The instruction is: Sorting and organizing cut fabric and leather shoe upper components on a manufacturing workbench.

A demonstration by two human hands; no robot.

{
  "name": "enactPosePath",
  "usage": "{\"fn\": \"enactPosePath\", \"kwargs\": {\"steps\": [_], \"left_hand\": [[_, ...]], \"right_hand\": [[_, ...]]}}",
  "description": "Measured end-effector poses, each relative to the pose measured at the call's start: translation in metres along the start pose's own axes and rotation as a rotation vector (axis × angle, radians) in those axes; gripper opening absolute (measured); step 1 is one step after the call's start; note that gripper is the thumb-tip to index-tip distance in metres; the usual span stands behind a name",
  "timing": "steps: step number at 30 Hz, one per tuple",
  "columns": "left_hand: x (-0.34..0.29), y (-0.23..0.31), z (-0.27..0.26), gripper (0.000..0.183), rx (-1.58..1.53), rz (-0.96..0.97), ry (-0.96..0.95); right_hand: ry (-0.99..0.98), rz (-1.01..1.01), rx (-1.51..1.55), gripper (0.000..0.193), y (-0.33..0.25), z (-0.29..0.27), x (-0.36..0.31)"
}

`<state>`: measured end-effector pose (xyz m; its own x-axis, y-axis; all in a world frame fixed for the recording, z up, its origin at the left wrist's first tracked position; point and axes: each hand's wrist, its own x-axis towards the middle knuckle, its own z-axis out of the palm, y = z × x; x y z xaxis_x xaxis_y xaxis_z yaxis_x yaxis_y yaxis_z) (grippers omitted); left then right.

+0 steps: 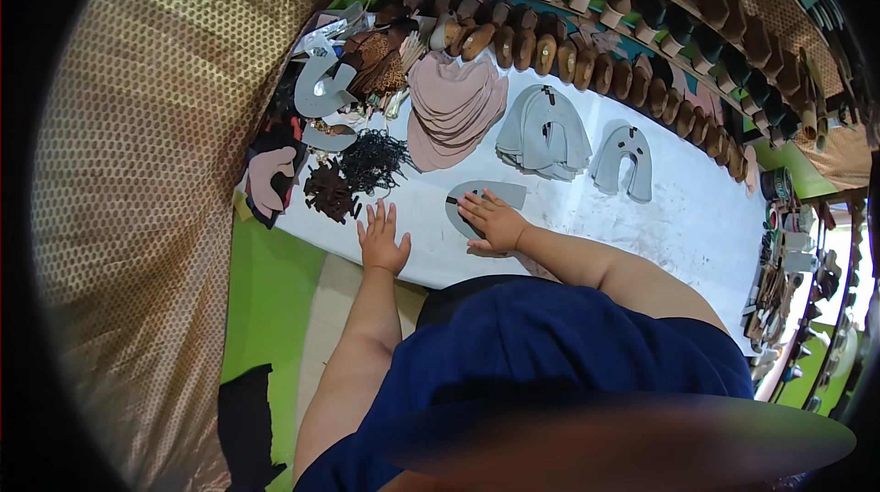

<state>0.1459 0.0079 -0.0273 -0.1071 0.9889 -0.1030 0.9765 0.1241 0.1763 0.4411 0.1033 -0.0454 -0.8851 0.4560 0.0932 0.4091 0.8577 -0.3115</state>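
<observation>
A grey, U-shaped shoe-upper piece (504, 191) lies flat near the front edge of the white table (587, 245). My right hand (496, 222) rests on it, palm down and fingers stretched out, with a small dark strip at the piece's left rim. My left hand (382, 243) is spread open on the table's front edge, holding nothing. Just beyond its fingertips sit a heap of short brown strips (330, 191) and a tangle of black cords (373, 162). Farther back are a fanned stack of grey upper pieces (536, 136) and another small grey group (602, 167).
Fanned pink pieces (456, 116) lie behind the cords. Leopard-print pieces (378, 66) and a pink curved piece (271, 179) are at the left. Rows of brown shoe lasts (545, 56) line the table's back, below shelved shoes (649, 16). A patterned gold curtain (156, 171) hangs left.
</observation>
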Motion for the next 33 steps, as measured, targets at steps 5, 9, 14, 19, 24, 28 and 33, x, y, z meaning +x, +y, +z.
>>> {"fn": "enactPosePath", "kwargs": {"steps": [5,9,14,19,24,28,33], "left_hand": [[0.0,0.0,0.001,0.077,0.009,0.0,0.009],[0.0,0.0,-0.001,0.076,-0.006,0.0,-0.001],[0.0,-0.001,0.002,0.076,-0.015,0.012,0.016],[-0.001,-0.002,0.001,0.075,-0.02,0.008,0.015],[0.0,-0.001,0.0,0.075,-0.026,0.008,0.017],[0.0,-0.002,0.001,0.075,-0.033,0.011,0.023],[-0.001,-0.003,0.002,0.075,-0.043,0.013,0.025]], "right_hand": [[-0.038,0.112,0.006,0.081,-0.003,-0.003,0.005],[-0.012,0.123,-0.028,0.083,-0.004,-0.006,0.005],[-0.085,0.069,0.076,0.083,-0.003,-0.006,0.006],[0.064,-0.122,0.075,0.064,0.004,0.004,-0.004],[0.158,-0.137,0.02,0.055,0.003,0.004,-0.004],[0.105,-0.101,0.05,0.06,0.005,0.008,-0.005],[0.031,0.186,-0.025,0.072,-0.007,-0.003,0.005]]}}
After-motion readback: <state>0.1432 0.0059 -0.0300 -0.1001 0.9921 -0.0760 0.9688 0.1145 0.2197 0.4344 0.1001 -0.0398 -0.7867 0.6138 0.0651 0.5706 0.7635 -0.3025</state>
